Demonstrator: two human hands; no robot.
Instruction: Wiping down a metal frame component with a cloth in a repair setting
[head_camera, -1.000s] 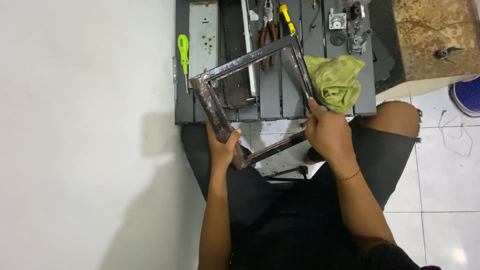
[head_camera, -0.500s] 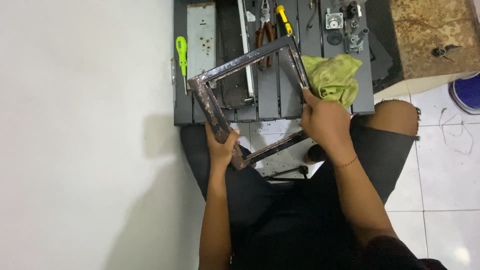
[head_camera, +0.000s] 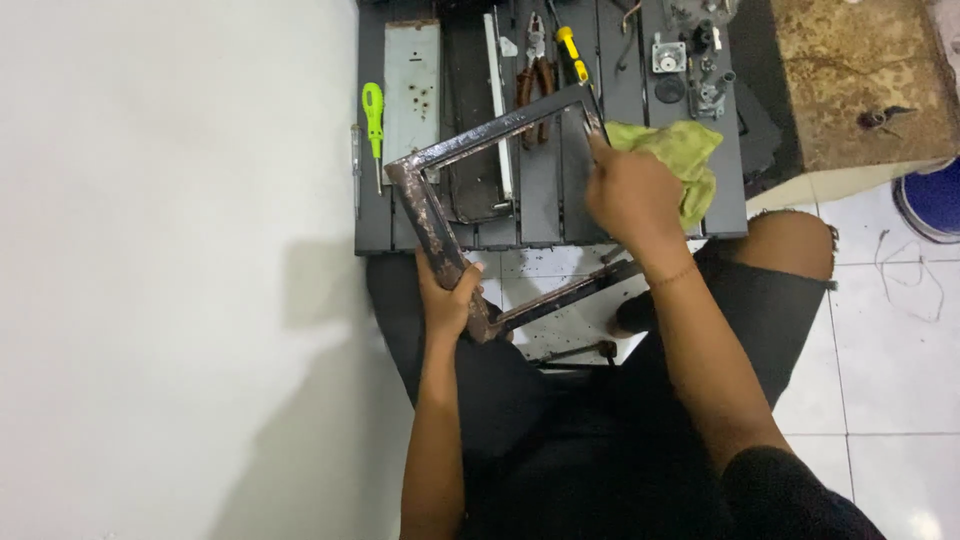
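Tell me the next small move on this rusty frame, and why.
Probably draw the right hand down the frame's right bar. It sits at the top right corner beside the green cloth, while the left hand grips the lower left corner, steadying the frame. Rust shows along the bars.

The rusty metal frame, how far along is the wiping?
Done: hard to say; no bar looks clean. In hand: the left hand grips the frame at its near-left corner, while the right hand presses a yellow-green cloth against the right bar. Left: the left and top bars look rusty and blotchy.
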